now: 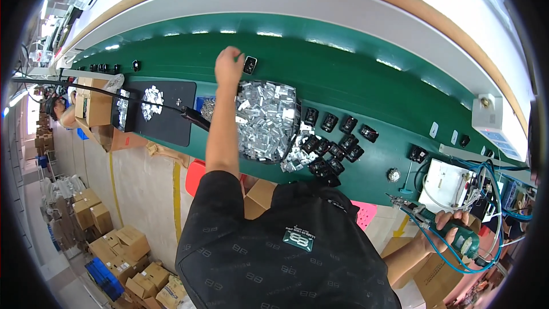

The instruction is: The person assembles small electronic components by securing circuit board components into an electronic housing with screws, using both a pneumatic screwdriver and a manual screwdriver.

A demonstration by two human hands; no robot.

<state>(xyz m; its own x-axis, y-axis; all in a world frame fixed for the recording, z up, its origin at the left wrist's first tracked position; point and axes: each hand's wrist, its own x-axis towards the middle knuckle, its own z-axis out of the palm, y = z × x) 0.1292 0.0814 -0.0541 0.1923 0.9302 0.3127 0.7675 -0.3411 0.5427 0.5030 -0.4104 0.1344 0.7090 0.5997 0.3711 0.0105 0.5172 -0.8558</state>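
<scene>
My left hand (229,67) reaches far over the green bench, fingers curved and slightly apart. Just right of its fingertips lies a small black part with a pale rim (250,65); I cannot tell whether they touch. My right hand (450,228), low on the right, is wrapped around a green power screwdriver (466,242) with a long metal nose pointing left. Blue air hose (440,254) loops about this tool. A large heap of small silvery metal pieces (266,120) sits right of my left forearm. Several black parts (337,149) are grouped right of the heap.
A black mat (166,129) bears a pile of silvery pieces. At the right are a white fixture (443,186), tangled hoses and a pale control box (496,123). More black parts (136,65) lie far left. Cardboard boxes (131,243) stand on the floor; another person (67,115) is at the left.
</scene>
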